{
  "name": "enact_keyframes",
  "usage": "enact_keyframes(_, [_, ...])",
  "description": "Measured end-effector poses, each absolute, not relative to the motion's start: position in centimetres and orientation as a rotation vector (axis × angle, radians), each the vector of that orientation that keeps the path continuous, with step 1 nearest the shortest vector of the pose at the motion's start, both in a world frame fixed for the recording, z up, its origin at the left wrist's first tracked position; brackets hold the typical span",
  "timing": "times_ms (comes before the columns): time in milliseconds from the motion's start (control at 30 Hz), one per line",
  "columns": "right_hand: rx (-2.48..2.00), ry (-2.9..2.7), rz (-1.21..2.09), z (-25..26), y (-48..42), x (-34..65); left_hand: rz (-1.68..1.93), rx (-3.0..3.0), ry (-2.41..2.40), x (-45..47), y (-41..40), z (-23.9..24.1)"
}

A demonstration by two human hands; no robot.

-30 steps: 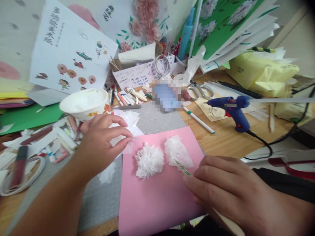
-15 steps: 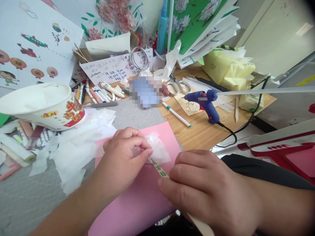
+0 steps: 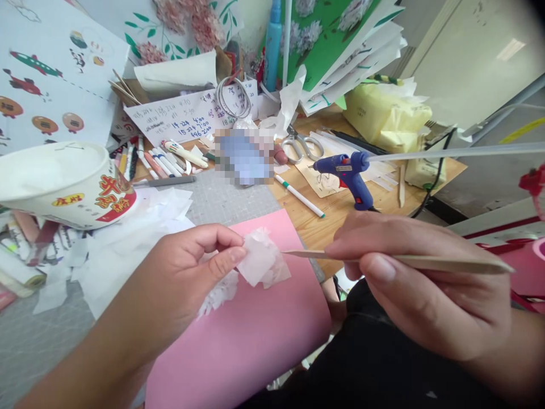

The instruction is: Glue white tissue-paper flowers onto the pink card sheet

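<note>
My left hand (image 3: 183, 270) pinches a small stack of white tissue paper squares (image 3: 260, 258) between thumb and fingertips, above a sheet of pink paper (image 3: 255, 335). Partly hidden behind this hand, a ruffled white paper piece (image 3: 221, 291) lies on the pink sheet. In my right hand (image 3: 426, 295) is a slim pointed wooden stick (image 3: 451, 263), held almost level like a pen. Its tip points left and ends right beside the edge of the tissue squares; whether it touches them I cannot tell.
A blue glue gun (image 3: 347, 173) stands on the wooden table behind my right hand. Scissors (image 3: 302, 145), a green-banded marker (image 3: 299, 196) and a blurred-out phone-like object (image 3: 244, 159) lie further back. At left, a paper bowl (image 3: 63, 187) stands by loose white paper sheets (image 3: 114, 244).
The stick has swung from pointing down at the pink sheet to nearly level, its tip drawn away to the right. My left hand has lifted tissue squares. The view has shifted slightly.
</note>
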State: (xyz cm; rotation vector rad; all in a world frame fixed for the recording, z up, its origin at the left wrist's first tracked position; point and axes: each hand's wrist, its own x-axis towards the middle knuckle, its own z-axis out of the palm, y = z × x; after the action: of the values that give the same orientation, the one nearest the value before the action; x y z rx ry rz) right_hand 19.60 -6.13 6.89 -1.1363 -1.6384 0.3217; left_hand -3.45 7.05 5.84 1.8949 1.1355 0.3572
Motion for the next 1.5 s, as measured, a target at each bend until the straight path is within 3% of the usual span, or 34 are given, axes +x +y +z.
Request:
enact_keyframes(367, [-1.091, -1.733, 0.392, 6.5, -4.7, 19.4, 0.311, 2.311, 1.211, -0.7, 6.2, 4.9])
enact_keyframes(800, [-1.162, -1.848, 0.466, 4.3, -3.2, 17.9, 0.499, 2.6, 1.192, -1.5, 6.4, 3.5])
enact_keyframes(1100, [-1.415, -1.786, 0.683, 4.8, -1.0, 16.9, 0.583, 2.681, 0.968, -2.7, 6.6, 3.8])
enact_keyframes(1233, [-1.32, -1.621, 0.771, 4.8, -0.9, 17.5, 0.539, 2.754, 0.931, -2.8, 6.8, 3.0])
enact_keyframes(1367, [-1.269, -1.351, 0.699, 4.9, -1.3, 18.8, 0.523, 2.804, 0.961, -2.8, 6.6, 3.2])
enact_keyframes(1500, [-1.341, -1.422, 0.67, 4.7, -1.4, 19.4, 0.502, 2.801, 1.007, -2.8, 6.6, 3.5])
